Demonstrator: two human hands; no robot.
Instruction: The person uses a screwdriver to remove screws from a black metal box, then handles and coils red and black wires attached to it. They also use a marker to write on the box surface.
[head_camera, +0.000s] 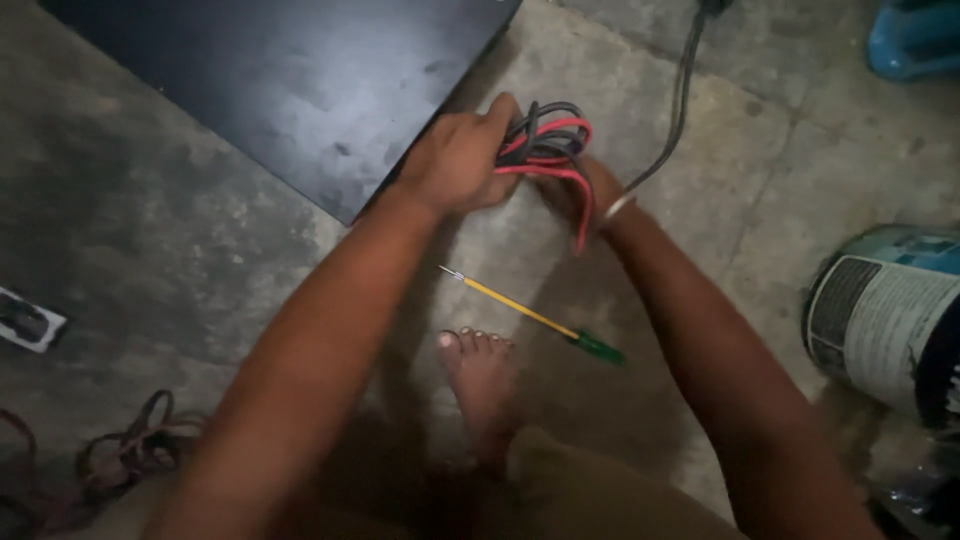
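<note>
You have a bundle of wires (548, 150) between your two hands, out over the concrete floor (760, 190) just past the near corner of the black panel (300, 80). The bundle is looped into a loose coil of red and dark grey strands, with one red end hanging down toward you. Your left hand (455, 160) is closed around the coil's left side, fingers curled over the top. Your right hand (580, 190), with a metal bangle (618, 208) at the wrist, sits under the coil and is mostly hidden, so its grip cannot be told. A screwdriver (535, 317) with a yellow shaft and green handle lies nearer you, beside your bare foot (480, 375).
</note>
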